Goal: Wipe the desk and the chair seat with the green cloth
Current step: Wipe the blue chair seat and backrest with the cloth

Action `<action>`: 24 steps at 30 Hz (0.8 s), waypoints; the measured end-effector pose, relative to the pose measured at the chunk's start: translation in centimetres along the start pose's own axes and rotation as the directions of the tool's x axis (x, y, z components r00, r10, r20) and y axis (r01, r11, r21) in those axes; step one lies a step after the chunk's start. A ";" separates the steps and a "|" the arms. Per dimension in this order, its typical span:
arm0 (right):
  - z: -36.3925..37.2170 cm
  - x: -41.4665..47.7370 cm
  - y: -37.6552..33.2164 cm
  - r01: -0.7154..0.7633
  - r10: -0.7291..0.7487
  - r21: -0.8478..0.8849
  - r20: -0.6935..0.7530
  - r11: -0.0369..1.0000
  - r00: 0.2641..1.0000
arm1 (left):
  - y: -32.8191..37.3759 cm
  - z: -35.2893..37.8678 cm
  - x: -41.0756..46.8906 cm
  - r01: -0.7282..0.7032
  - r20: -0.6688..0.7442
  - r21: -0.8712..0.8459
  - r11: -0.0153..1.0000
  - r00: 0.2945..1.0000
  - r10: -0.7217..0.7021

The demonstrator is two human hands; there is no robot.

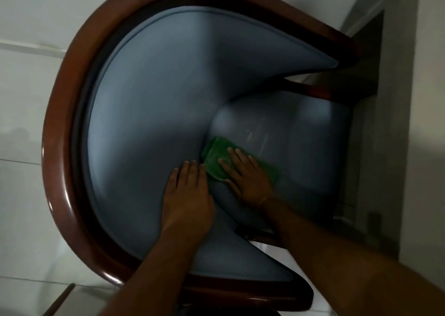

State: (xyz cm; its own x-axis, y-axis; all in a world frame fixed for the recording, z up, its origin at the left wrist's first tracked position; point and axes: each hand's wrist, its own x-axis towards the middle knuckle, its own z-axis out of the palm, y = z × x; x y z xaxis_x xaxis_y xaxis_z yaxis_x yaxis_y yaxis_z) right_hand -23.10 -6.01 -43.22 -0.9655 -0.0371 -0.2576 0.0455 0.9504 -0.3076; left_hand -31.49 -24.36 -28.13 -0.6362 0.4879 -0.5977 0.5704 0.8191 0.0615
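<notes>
Here, a chair seat (pixel 289 132), blue-grey padded, set within a curved padded backrest (pixel 149 113) framed in glossy brown wood (pixel 60 132). Green cloth (pixel 218 158): folded, lying on the seat's rear edge by the crease with the backrest. Right hand (pixel 245 178): flat, fingers spread, pressing on the cloth. Left hand (pixel 187 193): open, palm down on the backrest padding, just beside the cloth. Pale tiled floor (pixel 21 99) surrounds the chair.

Pale tiled floor (pixel 26 99), dark doorway (pixel 368 41) at right
</notes>
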 end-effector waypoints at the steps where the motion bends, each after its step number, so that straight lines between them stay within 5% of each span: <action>1: -0.5 1.6 0.9 0.071 -0.071 -0.030 0.008 0.997 0.997 | 0.1 0.0 0.3 0.000 0.011 -0.010 1.000 1.000 0.000; 3: -1.7 4.9 2.7 0.117 -0.117 -0.042 0.007 0.992 0.993 | 0.2 0.1 0.7 -0.001 0.030 -0.015 1.000 1.000 0.001; 6: -3.3 8.3 6.2 -0.138 0.138 -0.004 -0.072 0.990 0.988 | 0.0 0.2 0.8 -0.004 0.033 -0.012 1.000 0.999 0.004; 9: -4.8 8.2 10.5 -0.498 0.504 0.079 -0.180 0.864 0.845 | 0.1 0.2 0.7 -0.005 0.034 -0.005 1.000 0.999 0.005; 13: -4.4 3.9 10.5 -0.620 0.623 0.080 -0.185 0.780 0.760 | 0.2 0.2 0.8 -0.002 0.028 -0.026 1.000 1.000 0.002; 15: -2.7 0.2 7.9 -0.524 0.523 0.029 -0.134 0.851 0.842 | 0.1 0.2 0.9 0.008 0.017 -0.038 0.999 1.000 -0.008; 18: 0.9 -5.6 2.3 -0.031 0.031 0.003 0.016 1.000 0.999 | 0.0 0.2 1.0 0.013 0.014 -0.044 0.999 1.000 -0.012; 20: 2.8 -6.5 -0.6 0.254 -0.250 -0.041 0.095 0.966 0.964 | 0.0 0.2 1.2 0.011 0.013 -0.041 0.999 1.000 -0.011; 24: 2.4 -2.2 -0.5 0.370 -0.368 -0.108 0.037 0.923 0.929 | 0.0 0.1 1.4 0.007 -0.018 -0.055 0.998 1.000 -0.008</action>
State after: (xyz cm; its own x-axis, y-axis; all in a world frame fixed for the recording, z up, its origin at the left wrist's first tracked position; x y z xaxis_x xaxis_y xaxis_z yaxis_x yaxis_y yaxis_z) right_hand -20.35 -7.13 -44.69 -0.9044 -0.3955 -0.1602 -0.3425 0.8967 -0.2804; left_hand -32.32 -23.69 -28.99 -0.6496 0.4870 -0.5839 0.5366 0.8377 0.1017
